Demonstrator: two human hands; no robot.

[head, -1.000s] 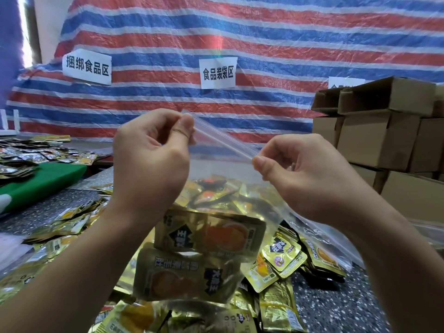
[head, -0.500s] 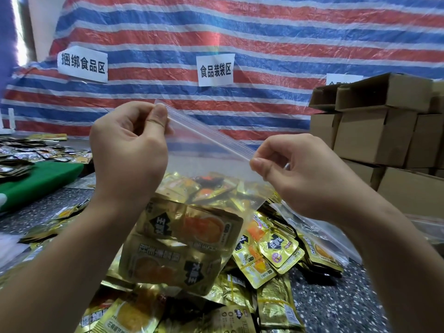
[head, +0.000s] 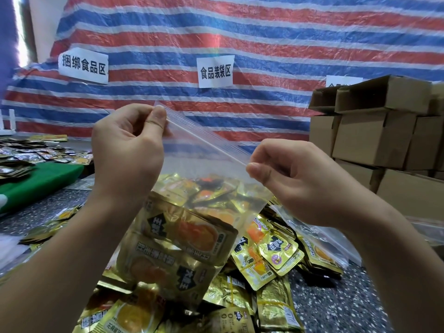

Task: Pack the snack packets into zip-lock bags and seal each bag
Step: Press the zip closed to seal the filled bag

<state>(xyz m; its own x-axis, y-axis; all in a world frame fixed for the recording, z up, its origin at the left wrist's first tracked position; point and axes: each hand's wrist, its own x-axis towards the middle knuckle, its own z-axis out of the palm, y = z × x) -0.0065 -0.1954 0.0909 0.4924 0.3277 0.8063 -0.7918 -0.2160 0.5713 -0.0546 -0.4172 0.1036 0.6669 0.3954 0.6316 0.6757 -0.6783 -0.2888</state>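
Head view. A clear zip-lock bag point(head: 192, 193) was held up at the centre of the frame, its zip strip running diagonally from upper left to lower right. The left hand point(head: 127, 152) pinched the upper-left end of the strip between thumb and curled fingers. The right hand point(head: 295, 179) pinched the lower-right end in the same manner. 2 gold snack packets point(head: 177, 246) lay inside the lower part of the bag, 1 above the other. Below the bag, along the lower centre of the frame, a heap of loose gold packets point(head: 269, 280) covered the dark speckled table point(head: 341, 306). Brown cardboard boxes point(head: 377, 131) were stacked at the right edge. A red, white and blue striped tarpaulin point(head: 264, 27) bearing white paper signs point(head: 215, 71) filled the upper half.
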